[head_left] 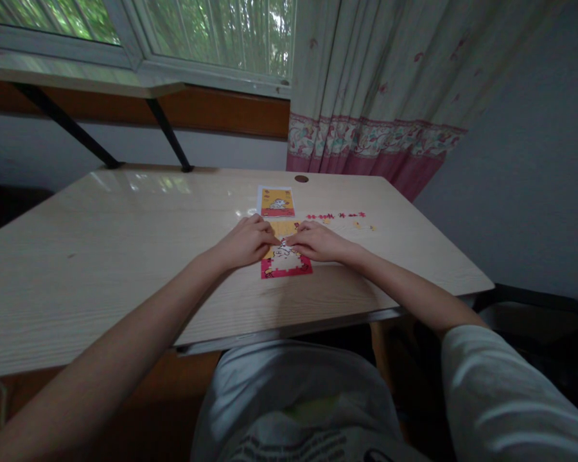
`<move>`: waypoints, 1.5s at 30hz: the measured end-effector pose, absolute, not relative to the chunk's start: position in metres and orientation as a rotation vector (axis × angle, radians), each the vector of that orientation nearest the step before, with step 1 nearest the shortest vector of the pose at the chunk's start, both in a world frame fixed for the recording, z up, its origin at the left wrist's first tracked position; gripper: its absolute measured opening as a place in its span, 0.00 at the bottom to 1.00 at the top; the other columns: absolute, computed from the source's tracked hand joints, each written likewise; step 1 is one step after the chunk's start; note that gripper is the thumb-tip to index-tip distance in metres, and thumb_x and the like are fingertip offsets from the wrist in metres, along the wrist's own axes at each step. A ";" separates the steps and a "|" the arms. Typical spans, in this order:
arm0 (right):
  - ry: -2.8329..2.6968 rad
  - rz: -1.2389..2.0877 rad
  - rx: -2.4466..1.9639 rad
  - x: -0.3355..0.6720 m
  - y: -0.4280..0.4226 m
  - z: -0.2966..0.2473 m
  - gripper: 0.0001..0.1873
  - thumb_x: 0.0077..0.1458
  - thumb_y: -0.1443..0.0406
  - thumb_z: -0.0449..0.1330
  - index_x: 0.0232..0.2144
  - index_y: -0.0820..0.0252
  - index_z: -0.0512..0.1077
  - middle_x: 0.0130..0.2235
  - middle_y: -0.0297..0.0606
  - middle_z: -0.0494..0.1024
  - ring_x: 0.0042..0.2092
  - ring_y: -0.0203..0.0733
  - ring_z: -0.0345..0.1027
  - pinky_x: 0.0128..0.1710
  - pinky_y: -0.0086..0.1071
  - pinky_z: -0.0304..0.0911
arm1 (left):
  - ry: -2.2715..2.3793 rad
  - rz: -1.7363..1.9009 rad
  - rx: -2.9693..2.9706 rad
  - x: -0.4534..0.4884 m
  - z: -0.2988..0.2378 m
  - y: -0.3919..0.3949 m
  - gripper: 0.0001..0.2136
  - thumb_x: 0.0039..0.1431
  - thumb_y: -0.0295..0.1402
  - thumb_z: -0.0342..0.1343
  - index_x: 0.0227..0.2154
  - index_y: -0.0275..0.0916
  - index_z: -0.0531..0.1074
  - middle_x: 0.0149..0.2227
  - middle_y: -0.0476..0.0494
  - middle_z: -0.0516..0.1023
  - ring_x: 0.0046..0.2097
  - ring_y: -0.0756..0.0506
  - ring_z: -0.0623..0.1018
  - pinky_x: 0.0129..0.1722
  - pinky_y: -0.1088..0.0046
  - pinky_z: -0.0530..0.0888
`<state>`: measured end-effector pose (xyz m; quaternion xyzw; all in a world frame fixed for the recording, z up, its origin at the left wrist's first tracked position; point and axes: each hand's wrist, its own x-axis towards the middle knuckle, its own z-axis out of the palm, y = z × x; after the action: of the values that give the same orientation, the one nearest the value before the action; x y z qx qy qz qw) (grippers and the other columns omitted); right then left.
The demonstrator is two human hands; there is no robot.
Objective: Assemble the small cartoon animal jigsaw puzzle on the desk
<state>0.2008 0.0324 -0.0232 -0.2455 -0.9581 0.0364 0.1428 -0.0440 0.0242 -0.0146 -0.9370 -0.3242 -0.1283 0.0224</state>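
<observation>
A small jigsaw puzzle (286, 262) with a yellow and red picture lies on the light wooden desk (125, 256). My left hand (245, 244) rests on the puzzle's left edge, fingers curled and pressed onto it. From the right, my right hand (316, 242) meets it, fingertips pinched together at the puzzle's middle. Whether a piece sits between the fingertips is too small to tell. A picture card (276, 201) with the same image lies just beyond the puzzle.
Several loose red and yellow puzzle pieces (337, 216) are scattered right of the card. A cable hole (301, 179) sits near the desk's far edge. A curtain (370, 96) hangs behind, a window to its left.
</observation>
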 end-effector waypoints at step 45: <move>-2.318 0.697 -2.292 0.378 0.086 0.019 0.16 0.43 0.55 0.68 0.30 0.61 0.76 0.26 0.36 0.75 0.27 0.35 0.65 0.27 0.28 0.59 | -1.314 -0.349 -2.757 -0.072 -0.017 0.042 0.18 0.58 0.34 0.46 0.43 0.39 0.80 0.39 0.36 0.78 0.41 0.38 0.68 0.43 0.60 0.63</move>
<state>0.3781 0.0864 0.0188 -0.6844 -0.6921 0.2082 -0.0958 -0.0718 0.0415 -0.0167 -0.8963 -0.4272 -0.1135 0.0340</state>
